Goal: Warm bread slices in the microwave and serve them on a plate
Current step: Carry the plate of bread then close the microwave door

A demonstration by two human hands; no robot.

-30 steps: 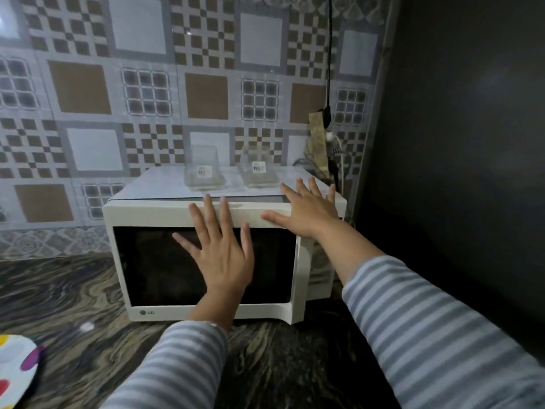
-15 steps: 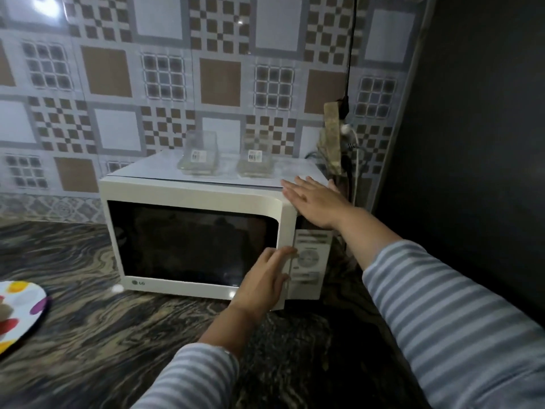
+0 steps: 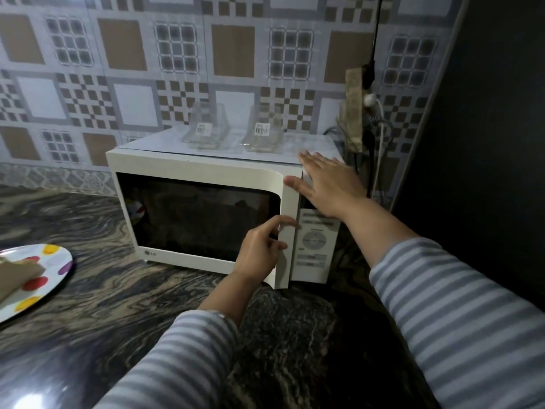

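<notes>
Left hand [image 3: 261, 249] curls its fingers round the right edge of the microwave door [image 3: 203, 214], door cracked ajar. Right hand [image 3: 324, 184] lies flat and open on the microwave's [image 3: 206, 160] top corner at 1 o'clock, bracing it. Door looks stiff, light, smooth plastic (pull at the free edge). Bread [image 3: 17, 274], soft and light, sits on the plate [image 3: 50, 271] on the counter [image 3: 118, 305] at 9 o'clock; lift by the edges.

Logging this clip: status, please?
Left hand grips microwave door edge. Right hand flat on microwave top corner. Bread on plate.

Marbled counter [image 3: 88, 305]: microwave [image 3: 200, 169], plate [image 3: 56, 261], perhaps bread [image 3: 17, 274].
</notes>
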